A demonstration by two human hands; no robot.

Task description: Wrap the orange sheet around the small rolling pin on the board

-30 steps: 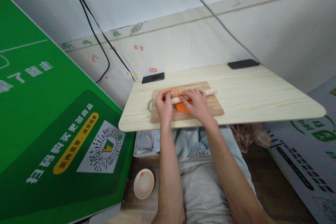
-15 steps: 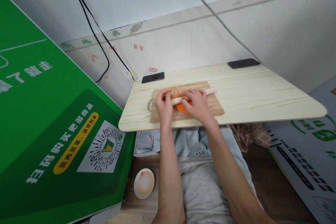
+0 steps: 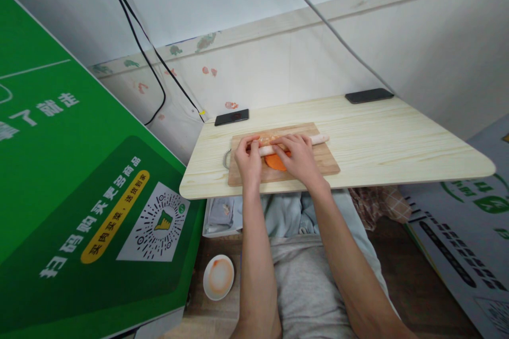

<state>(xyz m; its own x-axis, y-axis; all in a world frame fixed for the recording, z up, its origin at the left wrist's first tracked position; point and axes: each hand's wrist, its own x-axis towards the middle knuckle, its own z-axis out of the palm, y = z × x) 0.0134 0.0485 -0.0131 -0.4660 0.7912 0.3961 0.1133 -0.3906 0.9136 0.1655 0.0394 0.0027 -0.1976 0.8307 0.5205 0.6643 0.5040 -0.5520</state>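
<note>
A pale rolling pin (image 3: 267, 151) lies slantwise across a wooden cutting board (image 3: 330, 164), its right end reaching past my fingers. My left hand (image 3: 248, 156) is closed around the pin's left part, thumb on the near side. Further right, my right hand (image 3: 297, 154) grips the pin with bent fingers over it and the thumb below. Flat orange dough (image 3: 275, 163) shows on the board at the near side of the pin, partly under my right hand. Beyond the pin, a lighter orange, floury patch (image 3: 268, 139) is visible between my hands; its exact shape is hidden.
The board rests on a light wooden table (image 3: 397, 143). Two phones, a left one (image 3: 231, 117) and a right one (image 3: 369, 96), lie along its back edge by the wall. A stained white bowl (image 3: 218, 277) stands low at left. A green printed panel (image 3: 99, 196) borders the left.
The rolling pin has shifted very slightly away from me, and my right thumb has moved up with it. A little more orange dough shows. My left hand stays nearly in place.
</note>
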